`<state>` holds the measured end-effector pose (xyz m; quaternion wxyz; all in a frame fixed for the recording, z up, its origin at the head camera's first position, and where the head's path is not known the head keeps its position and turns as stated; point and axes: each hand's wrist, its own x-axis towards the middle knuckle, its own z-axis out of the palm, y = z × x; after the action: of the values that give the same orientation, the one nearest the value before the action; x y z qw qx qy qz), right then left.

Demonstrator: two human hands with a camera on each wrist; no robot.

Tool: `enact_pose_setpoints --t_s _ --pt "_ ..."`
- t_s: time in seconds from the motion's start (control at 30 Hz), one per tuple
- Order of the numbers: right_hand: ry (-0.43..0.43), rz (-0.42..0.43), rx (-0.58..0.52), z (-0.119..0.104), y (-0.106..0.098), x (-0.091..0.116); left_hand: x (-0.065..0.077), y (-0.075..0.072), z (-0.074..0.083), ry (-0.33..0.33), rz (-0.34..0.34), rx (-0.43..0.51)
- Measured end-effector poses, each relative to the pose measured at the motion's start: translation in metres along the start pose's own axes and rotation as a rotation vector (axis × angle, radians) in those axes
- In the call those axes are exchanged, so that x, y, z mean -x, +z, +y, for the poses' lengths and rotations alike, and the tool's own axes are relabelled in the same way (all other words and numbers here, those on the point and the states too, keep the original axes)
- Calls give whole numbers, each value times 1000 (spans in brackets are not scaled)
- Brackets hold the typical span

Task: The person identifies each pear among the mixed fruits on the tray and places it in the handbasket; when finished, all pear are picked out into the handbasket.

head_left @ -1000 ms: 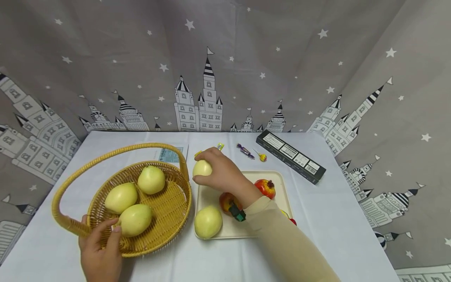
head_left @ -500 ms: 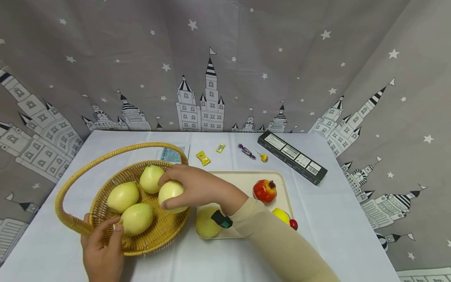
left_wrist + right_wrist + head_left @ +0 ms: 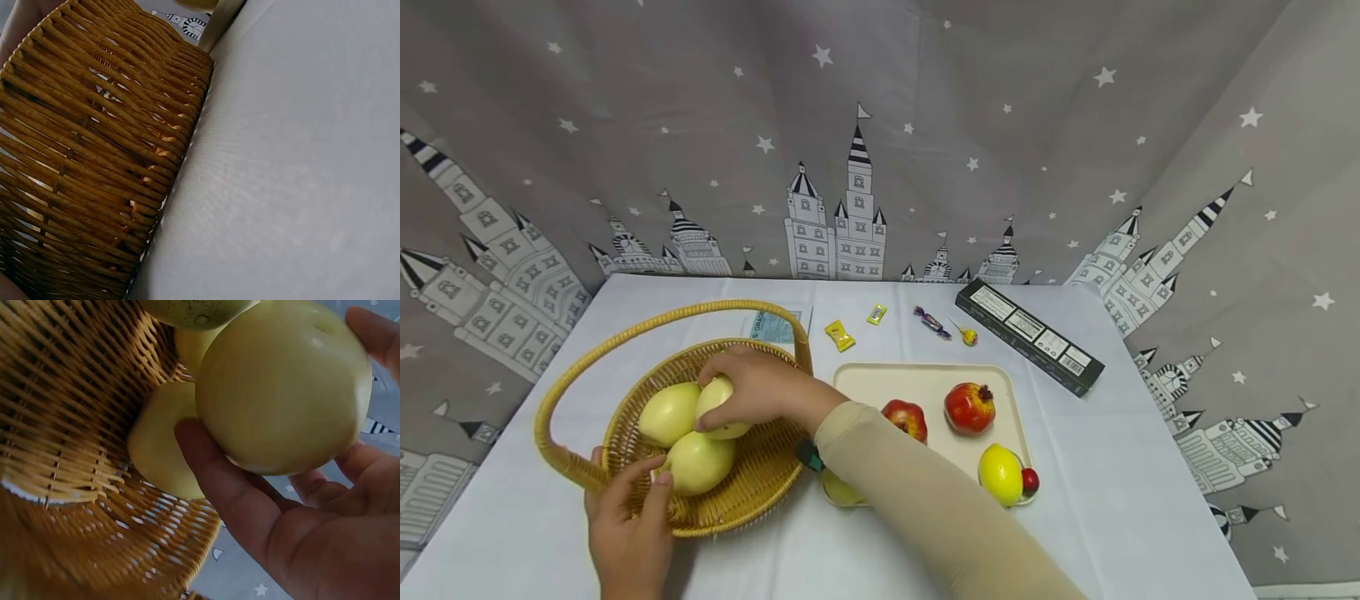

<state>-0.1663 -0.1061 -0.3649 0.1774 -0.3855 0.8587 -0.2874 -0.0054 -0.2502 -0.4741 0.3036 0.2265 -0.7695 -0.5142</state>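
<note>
A pale yellow-green pear [image 3: 716, 397] is held between the thumb and fingers of my right hand [image 3: 756, 387], inside the wicker basket [image 3: 771, 500]. Two more pears sit close beside it, one at the left [image 3: 666, 417] and one nearer the front [image 3: 700, 464]. Another lies hidden behind my right hand in the head view. In the right wrist view, the held pear [image 3: 281, 387] overlaps other pears against the woven wall. My left hand [image 3: 628, 525] grips the basket's front-left rim near the handle, with fingertips by the front pear. The left wrist view shows the basket's outer side [image 3: 94, 144].
Right of the basket, a cream tray [image 3: 887, 377] bears two pomegranates [image 3: 970, 408], a lemon [image 3: 1000, 475], a cherry [image 3: 1030, 481] and a pear [image 3: 841, 490] partly behind my sleeve. Wrapped candies [image 3: 839, 336], a lollipop [image 3: 969, 337] and a long black box [image 3: 1030, 336] lie behind it.
My right hand has carried the pear leftward from above the tray's back-left corner, over the rim and in among the other pears. The left hand has kept its grip on the basket.
</note>
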Motion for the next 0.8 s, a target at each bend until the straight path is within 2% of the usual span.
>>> enact_pose_setpoints --t_s 0.17,0.3,0.4,0.6,0.8 --pt "18 1 98 -2 8 -7 1 1 0 1 -9 -13" --pt "28 -24 231 -4 17 -8 1 0 0 3 -5 -21" --pt "63 -50 286 -4 21 -8 0 0 1 -9 -2 -13" --pt "183 -79 251 -4 24 -9 -1 -1 2 -8 -14 1" --pt "209 -73 239 -2 23 -10 0 0 3 -8 -9 -1"
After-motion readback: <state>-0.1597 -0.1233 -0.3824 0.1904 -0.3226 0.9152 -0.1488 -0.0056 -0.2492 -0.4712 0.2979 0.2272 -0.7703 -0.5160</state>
